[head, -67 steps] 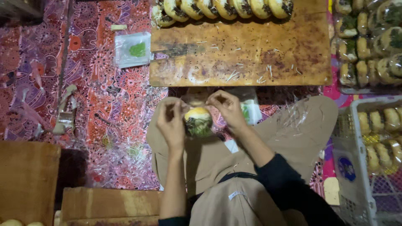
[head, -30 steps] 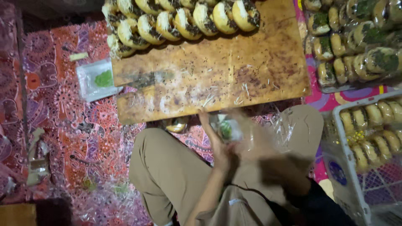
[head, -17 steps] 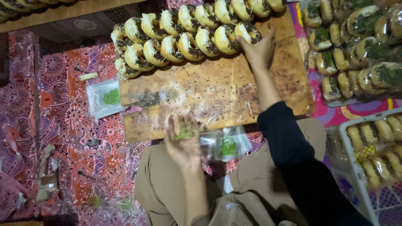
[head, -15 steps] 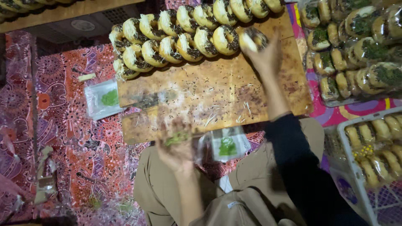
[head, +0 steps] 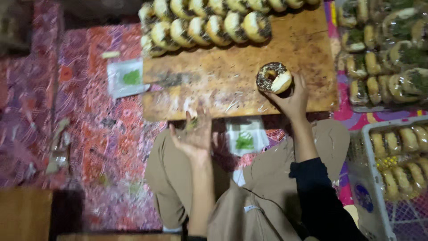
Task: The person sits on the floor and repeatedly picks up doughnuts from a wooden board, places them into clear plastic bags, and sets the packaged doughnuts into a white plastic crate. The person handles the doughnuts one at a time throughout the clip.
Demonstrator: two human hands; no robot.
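Over the lap, the left hand (head: 195,136) lies palm up, fingers loosely spread, beside a clear bag (head: 244,136). At the board's (head: 214,85) near edge, the right hand (head: 292,96) grips a sprinkled donut (head: 273,77). Donut rows (head: 209,20) line its far edge.

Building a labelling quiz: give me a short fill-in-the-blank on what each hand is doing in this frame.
1. The right hand holds a round sprinkle-topped ____ above the wooden board.
2. The left hand is open with its palm turned ____, holding nothing whole.
3. A clear plastic wrapper with a ____ label lies on the person's lap between the two hands.
4. Unwrapped doughnuts stand in rows along the board's ____ edge.

Missing words: doughnut; up; green; far
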